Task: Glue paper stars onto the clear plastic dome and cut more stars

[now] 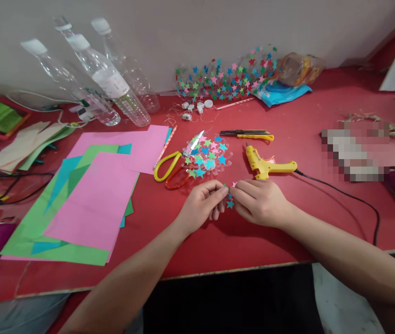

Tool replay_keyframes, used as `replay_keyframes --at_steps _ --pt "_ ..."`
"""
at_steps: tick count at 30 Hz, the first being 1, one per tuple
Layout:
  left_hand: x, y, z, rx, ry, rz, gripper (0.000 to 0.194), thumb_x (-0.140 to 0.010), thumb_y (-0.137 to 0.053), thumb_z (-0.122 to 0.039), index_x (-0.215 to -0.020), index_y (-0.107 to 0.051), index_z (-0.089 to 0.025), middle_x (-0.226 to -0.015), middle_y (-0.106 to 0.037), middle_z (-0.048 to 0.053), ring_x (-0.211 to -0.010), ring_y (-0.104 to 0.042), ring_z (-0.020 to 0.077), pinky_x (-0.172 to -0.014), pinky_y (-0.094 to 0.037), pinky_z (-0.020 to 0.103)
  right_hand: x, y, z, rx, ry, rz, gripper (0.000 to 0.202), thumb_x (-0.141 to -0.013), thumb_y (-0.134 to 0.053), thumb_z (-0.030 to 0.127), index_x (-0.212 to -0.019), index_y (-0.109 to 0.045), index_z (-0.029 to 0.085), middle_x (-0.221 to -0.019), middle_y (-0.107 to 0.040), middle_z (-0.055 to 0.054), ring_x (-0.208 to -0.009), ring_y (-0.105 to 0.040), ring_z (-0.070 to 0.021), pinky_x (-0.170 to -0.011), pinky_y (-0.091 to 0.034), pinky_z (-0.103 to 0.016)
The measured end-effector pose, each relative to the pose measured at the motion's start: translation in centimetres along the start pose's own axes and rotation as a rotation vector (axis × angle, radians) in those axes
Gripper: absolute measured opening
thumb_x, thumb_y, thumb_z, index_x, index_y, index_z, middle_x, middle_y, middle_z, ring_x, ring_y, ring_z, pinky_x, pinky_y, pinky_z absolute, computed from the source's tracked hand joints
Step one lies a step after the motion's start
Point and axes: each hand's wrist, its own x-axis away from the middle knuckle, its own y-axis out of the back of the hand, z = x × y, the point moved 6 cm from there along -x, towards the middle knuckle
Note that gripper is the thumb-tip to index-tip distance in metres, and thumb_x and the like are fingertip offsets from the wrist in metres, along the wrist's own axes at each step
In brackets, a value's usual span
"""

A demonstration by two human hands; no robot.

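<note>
My left hand [200, 206] and my right hand [262, 202] meet near the table's front, fingertips almost touching. Both are closed in a pinch on a small piece with coloured paper stars [230, 204]; blue, pink and green points peek out, and fingers hide the rest. Just beyond lies a clear plastic piece covered with stars [209, 162]. Scissors [169, 167] with yellow and red handles rest against it, blades over the stars. A yellow glue gun [267, 164] lies beyond my right hand, its black cord running right. Behind it is a yellow-and-black utility knife [249, 134].
Pink, green and blue paper sheets [93, 199] overlap at left. Several clear plastic bottles [110, 81] stand behind them. Star-covered clear plastic [225, 76], a blue packet [284, 93] and a plastic jar [298, 69] line the wall. Pencils and string lights [193, 109] lie near.
</note>
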Motion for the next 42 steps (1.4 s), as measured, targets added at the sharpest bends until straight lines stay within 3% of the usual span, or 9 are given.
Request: replay_keyframes --at_steps 3,10,15,23,27,32,35,39,42 --pt "-0.1 -0.1 0.1 0.033 -0.005 0.020 0.036 -0.088 -0.056 -0.050 -0.073 -0.050 -0.018 -0.056 -0.055 -0.005 -0.040 -0.047 0.0049 -0.039 -0.034 0.017 0.0 0.0 -0.1 -0.080 -0.044 0.020 0.024 -0.092 -0.039 0.013 -0.080 -0.060 0.018 -0.066 -0.055 -0.001 -0.057 -0.046 -0.0127 -0.053 -0.032 -0.027" --pt "-0.1 -0.8 0.4 0.119 -0.001 0.109 0.038 -0.087 -0.057 -0.052 -0.073 -0.049 -0.018 -0.058 -0.057 -0.005 -0.043 -0.051 0.0057 -0.044 -0.039 0.019 0.4 -0.9 -1.0 -0.602 -0.297 -0.011 0.008 -0.088 -0.048 0.016 -0.084 -0.054 0.019 -0.071 -0.054 0.001 -0.058 -0.050 -0.0099 -0.055 -0.039 -0.021" --pt "-0.2 -1.0 0.3 0.132 -0.018 0.131 0.032 -0.086 -0.059 -0.044 -0.071 -0.049 -0.017 -0.058 -0.056 -0.005 -0.043 -0.051 0.0056 -0.045 -0.039 0.019 0.5 -1.4 -1.4 -0.775 -0.439 0.011 0.006 -0.084 -0.054 0.014 -0.081 -0.053 0.020 -0.070 -0.056 0.002 -0.059 -0.052 -0.0092 -0.057 -0.043 -0.021" --pt "-0.1 0.3 -0.2 -0.002 -0.116 -0.034 0.023 -0.083 -0.053 -0.032 -0.066 -0.057 -0.017 -0.057 -0.056 -0.003 -0.047 -0.050 0.0067 -0.049 -0.041 0.020 0.7 -2.7 -2.6 -1.019 -0.735 0.067 0.011 -0.086 -0.061 0.029 -0.087 -0.055 0.020 -0.074 -0.061 0.002 -0.063 -0.056 -0.0103 -0.057 -0.045 -0.022" --pt "0.2 0.4 -0.8 -0.106 -0.175 -0.058 0.022 -0.085 -0.053 -0.032 -0.069 -0.057 -0.017 -0.053 -0.052 -0.004 -0.051 -0.051 0.0080 -0.053 -0.041 0.021 0.7 -2.7 -2.7 -1.105 -0.777 0.098 0.018 -0.088 -0.057 0.033 -0.078 -0.055 0.019 -0.067 -0.056 0.003 -0.056 -0.051 -0.0089 -0.053 -0.043 -0.022" --pt "0.1 0.3 -0.8 -0.086 -0.170 -0.077 0.014 -0.081 -0.056 -0.032 -0.080 -0.057 -0.019 -0.056 -0.051 -0.005 -0.050 -0.051 0.0086 -0.052 -0.042 0.021 0.8 -2.5 -2.5 -1.079 -0.798 0.095 0.020 -0.088 -0.057 0.035 -0.076 -0.054 0.020 -0.065 -0.054 0.004 -0.054 -0.049 -0.0087 -0.052 -0.042 -0.022" --pt "0.3 0.4 -1.1 -0.126 -0.193 -0.095 0.013 -0.081 -0.056 -0.031 -0.077 -0.055 -0.019 -0.059 -0.051 -0.005 -0.051 -0.050 0.0080 -0.051 -0.040 0.022 0.6 -2.2 -2.7 -1.008 -0.732 0.112 0.020 -0.091 -0.054 0.035 -0.078 -0.057 0.019 -0.067 -0.057 0.002 -0.056 -0.051 -0.0100 -0.054 -0.043 -0.023" --pt "1.3 1.9 -2.8 -0.246 -0.322 -0.263 0.014 -0.083 -0.057 -0.028 -0.072 -0.054 -0.020 -0.062 -0.050 -0.004 -0.053 -0.046 0.0075 -0.053 -0.039 0.023 0.4 -0.4 -5.1 -0.465 -0.571 0.051 0.017 -0.090 -0.048 0.022 -0.095 -0.064 0.017 -0.087 -0.067 -0.007 -0.076 -0.060 -0.0178 -0.070 -0.048 -0.031" --pt "1.9 3.5 -4.0 -0.223 -0.403 -0.392 0.013 -0.084 -0.059 -0.026 -0.073 -0.055 -0.020 -0.063 -0.051 -0.004 -0.053 -0.047 0.0074 -0.052 -0.039 0.023 1.2 -0.1 -7.4 0.038 -0.580 0.209 0.033 -0.080 -0.050 0.009 -0.110 -0.063 0.011 -0.112 -0.066 -0.016 -0.102 -0.059 -0.0300 -0.085 -0.046 -0.041"
